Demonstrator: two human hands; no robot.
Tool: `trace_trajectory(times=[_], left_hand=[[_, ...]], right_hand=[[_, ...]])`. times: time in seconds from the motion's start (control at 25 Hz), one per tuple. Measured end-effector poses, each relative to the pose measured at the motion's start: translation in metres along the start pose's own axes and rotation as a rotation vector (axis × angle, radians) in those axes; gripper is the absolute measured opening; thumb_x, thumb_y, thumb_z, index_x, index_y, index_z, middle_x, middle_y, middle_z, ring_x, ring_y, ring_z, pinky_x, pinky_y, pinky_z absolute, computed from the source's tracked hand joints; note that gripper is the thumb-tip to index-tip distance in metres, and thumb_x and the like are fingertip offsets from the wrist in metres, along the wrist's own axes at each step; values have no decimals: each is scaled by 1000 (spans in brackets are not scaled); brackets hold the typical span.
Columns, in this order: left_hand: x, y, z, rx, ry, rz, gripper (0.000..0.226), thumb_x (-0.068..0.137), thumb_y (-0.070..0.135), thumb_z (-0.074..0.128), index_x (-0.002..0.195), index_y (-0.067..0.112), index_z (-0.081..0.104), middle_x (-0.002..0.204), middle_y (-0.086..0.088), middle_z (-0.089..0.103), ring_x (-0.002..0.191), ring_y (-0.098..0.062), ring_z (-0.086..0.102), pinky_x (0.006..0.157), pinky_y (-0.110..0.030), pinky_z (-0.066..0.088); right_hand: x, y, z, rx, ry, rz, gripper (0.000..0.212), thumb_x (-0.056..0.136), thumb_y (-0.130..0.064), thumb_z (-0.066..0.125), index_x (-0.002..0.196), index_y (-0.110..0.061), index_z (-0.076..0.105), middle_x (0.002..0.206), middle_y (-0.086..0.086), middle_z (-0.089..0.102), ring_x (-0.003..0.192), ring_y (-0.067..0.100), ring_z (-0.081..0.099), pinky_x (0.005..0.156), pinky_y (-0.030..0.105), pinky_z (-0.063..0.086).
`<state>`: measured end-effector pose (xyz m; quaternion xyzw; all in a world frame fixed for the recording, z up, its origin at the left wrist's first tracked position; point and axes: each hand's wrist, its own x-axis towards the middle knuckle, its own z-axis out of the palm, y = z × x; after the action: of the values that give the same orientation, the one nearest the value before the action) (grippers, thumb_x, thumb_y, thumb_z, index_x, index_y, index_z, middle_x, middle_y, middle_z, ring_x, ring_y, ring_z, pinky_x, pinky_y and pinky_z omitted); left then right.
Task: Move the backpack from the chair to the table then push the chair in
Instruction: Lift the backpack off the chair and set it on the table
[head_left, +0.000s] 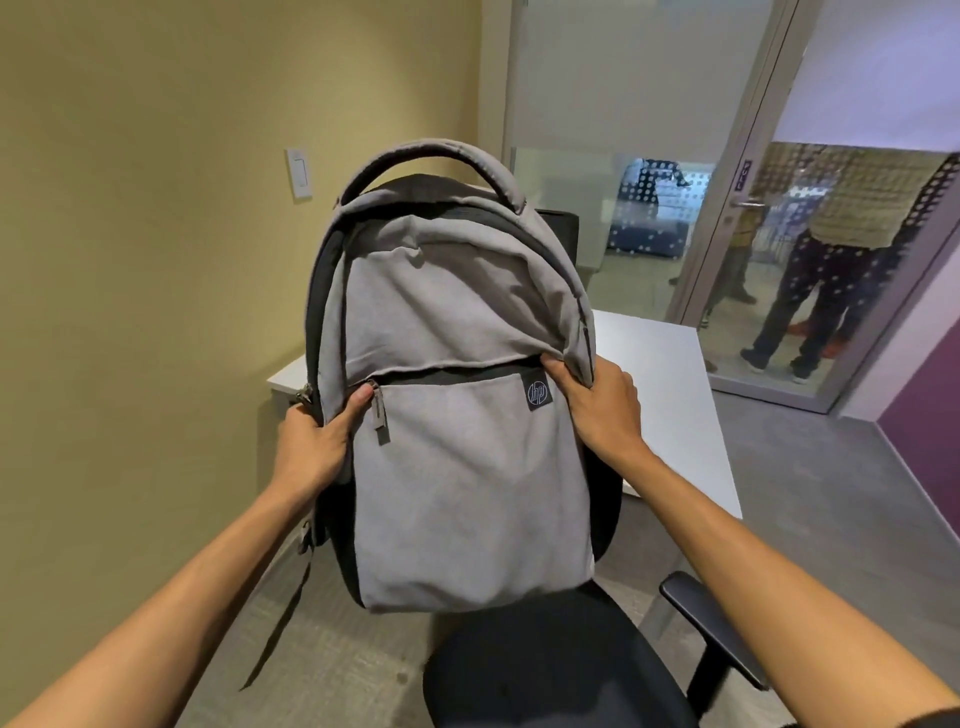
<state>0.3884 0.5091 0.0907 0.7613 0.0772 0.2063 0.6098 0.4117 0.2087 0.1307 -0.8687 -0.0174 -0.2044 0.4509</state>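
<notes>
A grey backpack (457, 483) with black trim and a small logo patch hangs upright in front of me, lifted above the black chair seat (550, 670). My left hand (317, 441) grips its left edge beside the pocket zip. My right hand (597, 410) pinches the fabric fold at its right side. The white table (670, 405) stands right behind the backpack, mostly hidden by it. A loose strap dangles from the backpack's lower left.
The chair's right armrest (711, 623) juts up at lower right. A yellow wall with a light switch (300, 174) is on the left. Behind the table a glass partition and door (748, 208) show people standing outside. Grey floor lies to the right.
</notes>
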Motion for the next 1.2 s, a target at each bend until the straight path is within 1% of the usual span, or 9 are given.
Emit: trace_trajectory(times=[0.08, 0.36, 0.52, 0.68, 0.76, 0.84, 0.92, 1.0, 1.2], left_hand=[[15, -11, -2, 3, 16, -1, 41, 82, 49, 71, 96, 11, 75, 85, 0, 75, 76, -11, 68, 61, -24, 45], [142, -72, -20, 46, 33, 6, 48, 81, 57, 68, 91, 10, 73, 83, -3, 75, 79, -21, 70, 61, -32, 48], [260, -99, -31, 100, 33, 2, 40, 83, 56, 67, 88, 16, 68, 86, 1, 71, 85, -25, 68, 80, -44, 56], [385, -126, -45, 89, 58, -54, 34, 84, 53, 66, 88, 20, 62, 79, 6, 64, 78, -20, 60, 76, -35, 51], [399, -134, -41, 76, 54, -82, 33, 84, 52, 66, 82, 19, 62, 82, 5, 64, 73, -14, 58, 67, -28, 47], [435, -159, -43, 42, 103, -140, 42, 82, 56, 65, 78, 14, 63, 78, 0, 65, 69, -16, 60, 57, -27, 43], [473, -189, -40, 18, 176, -197, 60, 79, 62, 65, 86, 3, 66, 81, -10, 68, 73, -27, 64, 56, -31, 44], [501, -213, -37, 16, 208, -231, 68, 78, 66, 62, 81, -3, 62, 77, -14, 67, 71, -33, 63, 55, -33, 43], [549, -249, -24, 53, 227, -296, 61, 79, 60, 63, 58, 6, 44, 59, -13, 52, 63, -38, 57, 58, -37, 40]], right_hand=[[13, -4, 16, -14, -20, 10, 43, 89, -60, 57, 88, -17, 60, 87, 6, 67, 73, 27, 52, 55, 23, 34], [115, -9, 136, -36, -66, -2, 52, 91, -58, 56, 106, -9, 67, 88, 1, 63, 74, 22, 56, 59, 24, 37], [206, -13, 233, -84, -71, 41, 53, 93, -59, 52, 104, -9, 66, 88, 2, 64, 74, 21, 58, 58, 21, 38], [311, -36, 337, -138, -126, 78, 67, 84, -74, 42, 106, -15, 64, 102, 9, 72, 83, 27, 64, 78, 38, 53], [333, -43, 354, -161, -135, 55, 79, 74, -85, 32, 101, -17, 63, 101, 10, 72, 87, 32, 66, 82, 48, 55], [373, -45, 395, -182, -169, 50, 76, 79, -82, 34, 102, -16, 65, 100, 9, 72, 87, 33, 65, 81, 49, 55], [411, -43, 440, -188, -211, 51, 69, 84, -77, 42, 105, -15, 66, 102, 8, 72, 89, 32, 66, 82, 50, 55], [444, -34, 477, -189, -260, 68, 74, 82, -79, 43, 108, -14, 65, 104, 10, 72, 90, 33, 66, 84, 52, 55], [503, -6, 555, -201, -324, 117, 73, 82, -78, 45, 103, -11, 64, 102, 12, 71, 87, 34, 66, 82, 53, 56]])
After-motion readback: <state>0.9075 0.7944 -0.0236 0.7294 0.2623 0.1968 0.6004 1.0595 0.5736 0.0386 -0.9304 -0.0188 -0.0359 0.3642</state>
